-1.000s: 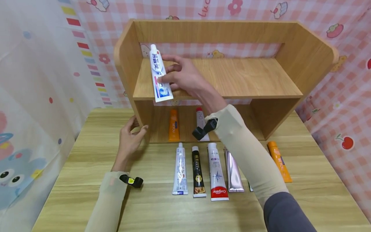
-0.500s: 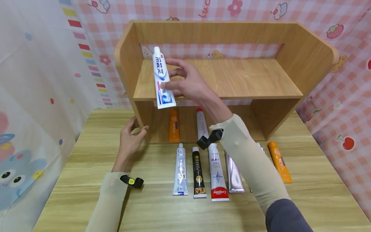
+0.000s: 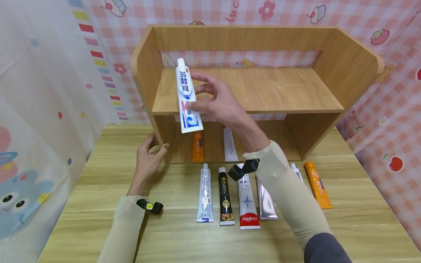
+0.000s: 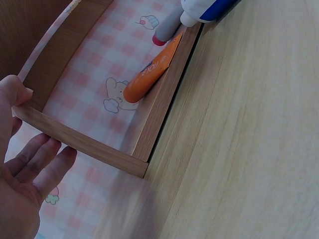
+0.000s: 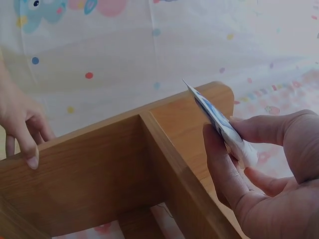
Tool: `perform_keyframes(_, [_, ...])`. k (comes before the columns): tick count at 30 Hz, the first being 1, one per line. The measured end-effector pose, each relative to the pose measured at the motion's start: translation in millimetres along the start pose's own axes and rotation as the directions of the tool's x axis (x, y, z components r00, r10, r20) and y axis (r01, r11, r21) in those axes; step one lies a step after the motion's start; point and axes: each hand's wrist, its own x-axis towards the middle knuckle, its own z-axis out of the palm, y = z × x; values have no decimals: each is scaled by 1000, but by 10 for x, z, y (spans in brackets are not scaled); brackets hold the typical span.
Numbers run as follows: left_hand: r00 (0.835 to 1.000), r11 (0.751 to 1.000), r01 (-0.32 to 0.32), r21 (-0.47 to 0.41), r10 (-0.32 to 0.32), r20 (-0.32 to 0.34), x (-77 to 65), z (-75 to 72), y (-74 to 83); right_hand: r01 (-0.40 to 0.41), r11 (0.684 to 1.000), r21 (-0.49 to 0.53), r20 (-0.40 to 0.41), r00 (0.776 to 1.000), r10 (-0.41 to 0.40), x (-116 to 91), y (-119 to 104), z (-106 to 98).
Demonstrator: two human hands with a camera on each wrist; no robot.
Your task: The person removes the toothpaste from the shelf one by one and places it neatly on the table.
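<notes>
My right hand pinches a white and blue toothpaste tube between thumb and fingers, cap up and slightly tilted. The tube is held in front of the left part of the wooden shelf's upper board. Seen edge-on in the right wrist view, the tube lies between the thumb and fingers. My left hand grips the shelf's left side panel near the table; in the left wrist view the thumb is on one side of the panel edge and the fingers are on the other.
In the lower compartment lie an orange tube and a pale, red-capped tube. On the table in front are a white tube, a black tube, a Colgate tube, a silvery tube and, farther right, another orange tube.
My right hand has moved down, slightly right and toward me with the toothpaste tube, which now overlaps the lower compartment's orange tube in view. My left hand has stayed on the side panel.
</notes>
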Motion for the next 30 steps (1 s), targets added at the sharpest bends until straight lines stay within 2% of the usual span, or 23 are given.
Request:
perform_keyframes(3, [1000,1000,2,5,-2,2,-4,0,-3,12,999,34,16,1000,-12,-60,24,15])
perform_keyframes(13, [1000,1000,21,-16,-21,6,-6,1,-20,79,996,34,41,996,-80,-306,153,86])
perform_keyframes(21, [1000,1000,-11,-23,11,-7,1,-36,-4,113,992,48,46,992,-116,-485,272,149])
perform_keyframes(30, [999,999,-34,-9,34,5,-6,-17,1,131,991,7,39,991,-131,-654,396,163])
